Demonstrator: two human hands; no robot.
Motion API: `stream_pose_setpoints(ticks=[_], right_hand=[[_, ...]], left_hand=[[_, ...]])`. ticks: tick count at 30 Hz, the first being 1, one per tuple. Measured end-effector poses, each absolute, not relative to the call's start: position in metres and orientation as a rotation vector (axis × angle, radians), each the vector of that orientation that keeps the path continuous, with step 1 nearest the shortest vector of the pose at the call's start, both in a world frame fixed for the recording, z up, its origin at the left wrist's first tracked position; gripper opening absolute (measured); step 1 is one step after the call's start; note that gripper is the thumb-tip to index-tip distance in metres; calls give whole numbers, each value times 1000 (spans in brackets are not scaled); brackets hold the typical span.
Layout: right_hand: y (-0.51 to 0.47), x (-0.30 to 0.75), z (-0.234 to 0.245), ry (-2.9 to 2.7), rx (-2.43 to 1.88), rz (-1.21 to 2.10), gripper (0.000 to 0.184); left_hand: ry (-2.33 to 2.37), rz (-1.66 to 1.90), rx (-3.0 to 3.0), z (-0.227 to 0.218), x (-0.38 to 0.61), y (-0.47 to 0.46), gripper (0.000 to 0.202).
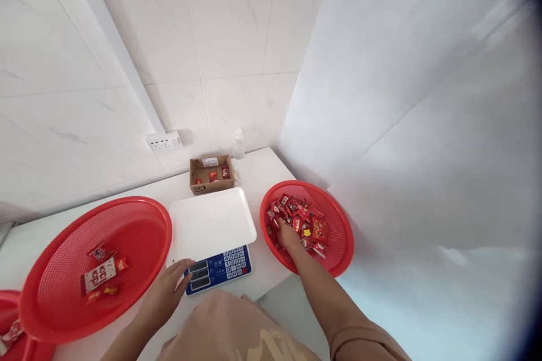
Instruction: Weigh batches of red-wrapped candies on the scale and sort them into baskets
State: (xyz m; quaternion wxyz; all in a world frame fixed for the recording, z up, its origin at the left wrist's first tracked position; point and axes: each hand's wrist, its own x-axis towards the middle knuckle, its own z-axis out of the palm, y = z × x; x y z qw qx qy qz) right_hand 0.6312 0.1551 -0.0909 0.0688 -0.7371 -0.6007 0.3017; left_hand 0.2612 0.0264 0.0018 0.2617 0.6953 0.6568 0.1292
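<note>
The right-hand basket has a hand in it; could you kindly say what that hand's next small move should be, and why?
Probably the right hand should close on some red packets and lift: it is down among them in the basket, though its grip is partly hidden. The left hand is beside the scale.

white table (263, 169) against tiled wall (235, 17)
tiled wall pale and grey-veined; white cable cover (113, 39) runs aslant down to a wall socket (163, 141); side wall (406, 67) at right, pale grey with a slanting seam (393, 128); light soft and diffuse.
</note>
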Motion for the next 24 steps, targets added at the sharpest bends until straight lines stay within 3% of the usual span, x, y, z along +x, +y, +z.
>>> stream_pose_setpoints(ticks=[6,12,18,24], right_hand=[[142,650,-68,-1182,-1939,1161,44],[122,620,-3,-777,-1463,1606,50],[94,546,55,-1356,-1085,2112,32],[90,527,52,-1405,-1256,2003,36]], left_hand=[[1735,393,1783,17,268,30,34],[1567,504,1391,41,303,50,40],[1147,639,870,73,351,63,65],[1382,780,708,66,339,63,46]])
